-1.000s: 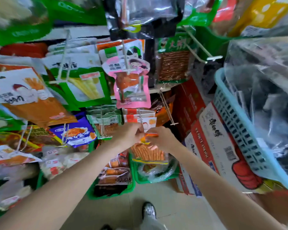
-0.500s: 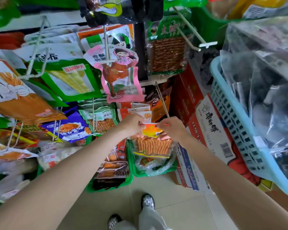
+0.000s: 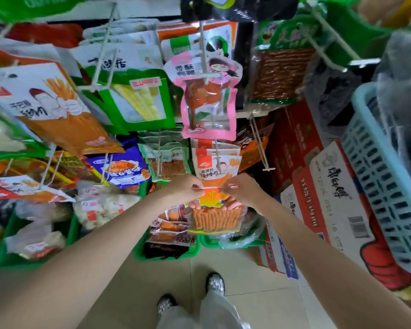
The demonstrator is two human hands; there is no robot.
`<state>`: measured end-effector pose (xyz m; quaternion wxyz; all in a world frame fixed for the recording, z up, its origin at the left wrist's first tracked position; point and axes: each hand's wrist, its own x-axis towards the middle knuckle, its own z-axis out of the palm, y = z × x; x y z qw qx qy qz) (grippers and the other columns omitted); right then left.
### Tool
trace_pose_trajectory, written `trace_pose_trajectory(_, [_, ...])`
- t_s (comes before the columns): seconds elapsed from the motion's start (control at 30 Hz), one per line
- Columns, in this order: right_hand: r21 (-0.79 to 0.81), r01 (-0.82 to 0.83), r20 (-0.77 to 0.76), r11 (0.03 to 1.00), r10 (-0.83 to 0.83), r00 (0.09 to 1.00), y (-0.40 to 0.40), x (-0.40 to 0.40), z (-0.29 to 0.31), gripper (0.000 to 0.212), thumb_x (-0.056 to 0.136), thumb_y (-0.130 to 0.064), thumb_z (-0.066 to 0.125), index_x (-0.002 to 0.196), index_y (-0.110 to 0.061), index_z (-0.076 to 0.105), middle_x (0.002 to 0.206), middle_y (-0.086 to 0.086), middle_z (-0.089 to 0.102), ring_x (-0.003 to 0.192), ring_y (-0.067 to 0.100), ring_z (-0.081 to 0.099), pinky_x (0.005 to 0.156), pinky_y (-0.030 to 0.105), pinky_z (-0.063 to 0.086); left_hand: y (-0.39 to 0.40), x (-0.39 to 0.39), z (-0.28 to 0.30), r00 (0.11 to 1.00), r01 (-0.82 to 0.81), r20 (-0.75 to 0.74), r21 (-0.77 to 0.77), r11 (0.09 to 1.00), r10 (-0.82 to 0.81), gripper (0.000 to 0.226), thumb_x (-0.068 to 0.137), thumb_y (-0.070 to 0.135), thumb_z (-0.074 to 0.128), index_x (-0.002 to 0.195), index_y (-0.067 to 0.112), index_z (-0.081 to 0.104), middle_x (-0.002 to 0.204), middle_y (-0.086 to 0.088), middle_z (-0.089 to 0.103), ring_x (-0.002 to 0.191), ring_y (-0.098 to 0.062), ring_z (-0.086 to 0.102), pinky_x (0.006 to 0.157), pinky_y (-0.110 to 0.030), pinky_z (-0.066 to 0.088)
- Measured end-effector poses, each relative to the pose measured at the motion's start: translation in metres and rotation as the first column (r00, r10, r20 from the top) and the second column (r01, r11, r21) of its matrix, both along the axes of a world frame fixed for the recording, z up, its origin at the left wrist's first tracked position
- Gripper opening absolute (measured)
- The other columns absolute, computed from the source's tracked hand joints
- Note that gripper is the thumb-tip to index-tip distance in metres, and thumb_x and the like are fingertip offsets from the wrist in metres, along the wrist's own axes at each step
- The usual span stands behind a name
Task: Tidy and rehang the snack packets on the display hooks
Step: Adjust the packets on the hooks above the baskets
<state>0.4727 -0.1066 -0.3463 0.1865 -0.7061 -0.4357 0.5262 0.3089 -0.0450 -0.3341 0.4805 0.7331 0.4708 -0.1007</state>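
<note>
Snack packet [image 3: 215, 216] is being pinched at its header by left hand [image 3: 186, 189] and right hand [image 3: 243, 191]; next, I judge, threading it onto the hook [image 3: 217, 160] at twelve o'clock.

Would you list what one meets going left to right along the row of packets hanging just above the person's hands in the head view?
Blue-purple packet → green-edged clear packet → white and orange packet → empty white hook → red and white cartons → pale blue basket.

A small snack shop. Snack packets [image 3: 209, 100] crowd wire display hooks [image 3: 261, 148]. Printed cartons [image 3: 337, 210] and green bins [image 3: 166, 254] line the floor.
</note>
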Motion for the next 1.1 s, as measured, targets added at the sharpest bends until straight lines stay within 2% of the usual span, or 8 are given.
trace_pose_trajectory(0.2, [-0.007,-0.132,-0.058,0.991,0.131,0.990,0.016,-0.037,0.006,0.010,0.090,-0.012,0.058,0.092,-0.004,0.063,0.094,0.019,0.066,0.046,0.010,0.065,0.051,0.022,0.056,-0.001,-0.042,0.007,0.998,-0.055,-0.022,-0.036,0.998,0.054,0.022,0.094,0.023,0.050,0.096,0.003,0.059,0.082,-0.005,0.063,0.062,-0.007,0.066,0.051,-0.012,0.049])
trace_pose_trajectory(0.33, [0.074,-0.156,-0.025,0.985,0.158,0.987,0.033,-0.058,0.023,0.014,0.086,-0.013,0.064,0.089,0.001,0.064,0.080,0.017,0.065,0.044,0.010,0.064,0.045,0.019,0.052,0.006,-0.060,0.021,0.992,-0.124,-0.002,0.036,0.992,0.125,0.026,0.090,0.027,0.056,0.096,0.002,0.062,0.084,-0.012,0.068,0.053,-0.005,0.063,0.068,-0.030,0.055])
trace_pose_trajectory(0.5, [0.138,-0.177,0.058,0.974,0.171,0.984,0.047,-0.069,0.050,0.012,0.086,-0.014,0.065,0.083,-0.003,0.063,0.082,0.021,0.067,0.046,0.013,0.065,0.048,0.023,0.056,0.018,-0.071,0.043,0.990,-0.138,0.058,0.110,0.984,0.132,0.024,0.089,0.030,0.058,0.084,0.006,0.061,0.073,-0.004,0.064,0.058,-0.009,0.066,0.057,-0.023,0.050])
trace_pose_trajectory(0.63, [0.150,-0.140,0.049,0.979,0.134,0.990,0.052,-0.066,0.073,0.031,0.091,-0.017,0.057,0.104,0.011,0.060,0.101,0.031,0.064,0.050,0.019,0.068,0.056,0.035,0.060,0.025,-0.071,0.060,0.978,-0.178,0.137,0.180,0.967,0.155,0.023,0.087,0.029,0.061,0.081,0.007,0.063,0.066,-0.003,0.063,0.052,-0.007,0.065,0.054,-0.020,0.050])
trace_pose_trajectory(0.8, [0.133,-0.046,-0.039,0.990,0.052,0.998,0.053,-0.062,0.098,0.032,0.095,-0.019,0.050,0.114,0.007,0.056,0.107,0.037,0.061,0.044,0.017,0.066,0.052,0.030,0.057,0.028,-0.069,0.077,0.973,-0.183,0.191,0.286,0.941,0.131,0.025,0.087,0.028,0.062,0.069,0.010,0.059,0.056,0.001,0.058,0.045,-0.003,0.061,0.047,-0.016,0.044])
trace_pose_trajectory(0.97, [0.184,-0.138,-0.108,0.973,0.160,0.981,0.049,-0.061,0.113,0.022,0.088,-0.022,0.062,0.103,-0.007,0.061,0.096,0.010,0.066,0.060,0.016,0.070,0.063,0.025,0.060,0.030,-0.077,0.087,0.973,-0.194,0.194,0.380,0.905,0.127,0.031,0.087,0.028,0.061,0.064,0.007,0.055,0.052,-0.001,0.054,0.047,-0.005,0.063,0.042,-0.011,0.037])
trace_pose_trajectory(1.03, [0.218,-0.245,-0.011,0.945,0.253,0.967,0.048,-0.061,0.116,0.016,0.086,-0.015,0.064,0.096,-0.002,0.065,0.096,0.014,0.068,0.059,0.013,0.069,0.063,0.026,0.060,0.029,-0.081,0.091,0.978,-0.169,0.181,0.393,0.904,0.104,0.033,0.087,0.027,0.060,0.061,0.009,0.053,0.052,-0.001,0.053,0.047,-0.005,0.063,0.044,-0.013,0.037])
trace_pose_trajectory(1.1, [0.245,-0.384,0.257,0.890,0.322,0.911,0.050,-0.065,0.118,0.016,0.088,-0.016,0.061,0.096,-0.003,0.068,0.102,0.015,0.068,0.062,0.012,0.068,0.062,0.025,0.057,0.027,-0.084,0.093,0.982,-0.142,0.171,0.368,0.919,0.083,0.034,0.088,0.026,0.059,0.058,0.012,0.051,0.053,0.000,0.052,0.047,-0.005,0.063,0.042,-0.012,0.037])
